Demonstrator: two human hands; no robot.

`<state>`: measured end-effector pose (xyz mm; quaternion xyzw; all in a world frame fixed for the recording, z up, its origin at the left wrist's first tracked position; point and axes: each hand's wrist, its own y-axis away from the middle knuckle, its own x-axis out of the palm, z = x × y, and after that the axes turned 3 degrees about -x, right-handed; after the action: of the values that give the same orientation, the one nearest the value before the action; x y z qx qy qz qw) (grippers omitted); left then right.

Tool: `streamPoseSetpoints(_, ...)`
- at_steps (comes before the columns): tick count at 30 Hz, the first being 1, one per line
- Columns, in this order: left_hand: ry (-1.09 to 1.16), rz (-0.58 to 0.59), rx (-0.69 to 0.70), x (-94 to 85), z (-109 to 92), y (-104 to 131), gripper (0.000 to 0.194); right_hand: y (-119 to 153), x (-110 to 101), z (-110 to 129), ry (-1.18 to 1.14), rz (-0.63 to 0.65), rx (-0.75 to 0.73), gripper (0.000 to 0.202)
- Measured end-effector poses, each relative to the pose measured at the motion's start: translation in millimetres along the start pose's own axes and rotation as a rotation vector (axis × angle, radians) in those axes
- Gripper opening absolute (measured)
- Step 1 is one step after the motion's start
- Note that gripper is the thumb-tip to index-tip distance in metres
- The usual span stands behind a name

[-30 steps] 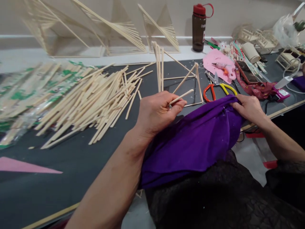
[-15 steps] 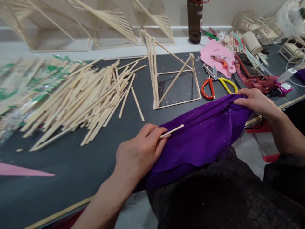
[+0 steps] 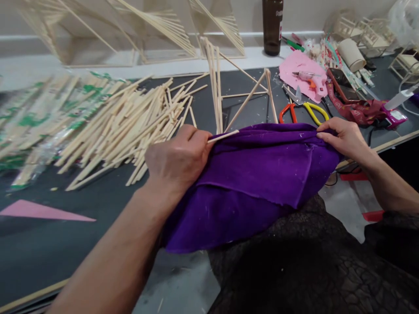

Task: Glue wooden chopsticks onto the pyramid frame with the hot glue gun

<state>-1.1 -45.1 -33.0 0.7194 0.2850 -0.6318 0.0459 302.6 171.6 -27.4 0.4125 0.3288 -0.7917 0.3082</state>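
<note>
A purple cloth [image 3: 255, 174] is stretched between my two hands over my lap and the table's front edge. My left hand [image 3: 180, 155] is closed on the cloth's left end, and a short wooden stick [image 3: 225, 136] sticks out of the same grip, pointing right. At the cloth's upper right corner, my right hand [image 3: 342, 135] pinches the fabric between thumb and fingers. Behind the cloth stands a wooden stick frame [image 3: 244, 98], its base partly hidden by the fabric.
Loose sticks [image 3: 131, 126] and plastic-wrapped sticks [image 3: 42, 117] lie left. Scissors [image 3: 306, 109], a glue gun [image 3: 309, 77] on pink felt, and a red strap [image 3: 356, 109] lie right. A dark bottle [image 3: 272, 28] stands behind. A pink strip [image 3: 46, 211] lies front left.
My left hand has moved left and up with the stick and now grips the cloth's edge. The cloth is raised and spread wider, covering the frame's base. The view has shifted slightly.
</note>
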Motion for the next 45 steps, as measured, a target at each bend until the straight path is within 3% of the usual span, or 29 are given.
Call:
streamPoseSetpoints(6, -0.067, -0.058, 0.012, 1.2, 6, -4, 0.032, -4, 1, 2, 0.004, 0.009, -0.045, 0.021)
streamPoseSetpoints(10, -0.05, -0.018, 0.016, 0.5, 4, 5, 0.026, -3, 3, -2, 0.024, 0.002, -0.064, 0.024)
streamPoseSetpoints(17, 0.005, -0.124, 0.132, -8.5, -33, 34, 0.031, 5, 15, -9, 0.25, -0.013, -0.057, 0.035)
streamPoseSetpoints(20, 0.068, -0.102, 0.208, -4.4, -46, 43, 0.03, 1, 6, -7, 0.332, -0.055, -0.029, 0.033)
streamPoseSetpoints(22, 0.086, -0.039, 0.227, 2.3, -47, 46, 0.033, -7, -9, 2, 0.346, -0.159, -0.015, 0.029)
streamPoseSetpoints(25, 0.1, 0.048, 0.238, 12.4, -42, 49, 0.033, -30, -33, 31, 0.231, -0.284, -0.054, 0.024)
streamPoseSetpoints(28, 0.098, 0.075, 0.232, 16.6, -40, 53, 0.031, -61, -44, 80, -0.342, -0.21, -0.227, 0.026)
streamPoseSetpoints(30, 0.094, 0.089, 0.237, 16.2, -40, 56, 0.031, -81, -43, 118, -0.709, -0.166, -0.393, 0.032)
streamPoseSetpoints(32, 0.1, 0.103, 0.253, 15.6, -40, 59, 0.03, -98, -37, 155, -0.849, -0.039, -0.374, 0.033)
streamPoseSetpoints(35, 0.134, 0.099, 0.29, 16.7, -37, 64, 0.027, -115, -23, 192, -1.076, -0.016, -0.384, 0.042)
streamPoseSetpoints(38, 0.172, 0.034, 0.332, 19.5, -33, 68, 0.026, -119, -5, 197, -0.954, 0.176, -0.462, 0.033)
streamPoseSetpoints(41, 0.191, -0.034, 0.363, 20.6, -34, 69, 0.026, -112, 13, 176, -0.572, 0.487, -0.562, 0.02)
streamPoseSetpoints(43, 0.193, -0.05, 0.376, 20.1, -35, 68, 0.024, -105, 22, 159, -0.169, 0.527, -0.621, 0.01)
streamPoseSetpoints(45, 0.2, -0.062, 0.377, 19.4, -37, 67, 0.023, -100, 29, 146, 0.18, 0.5, -0.604, 0.014)
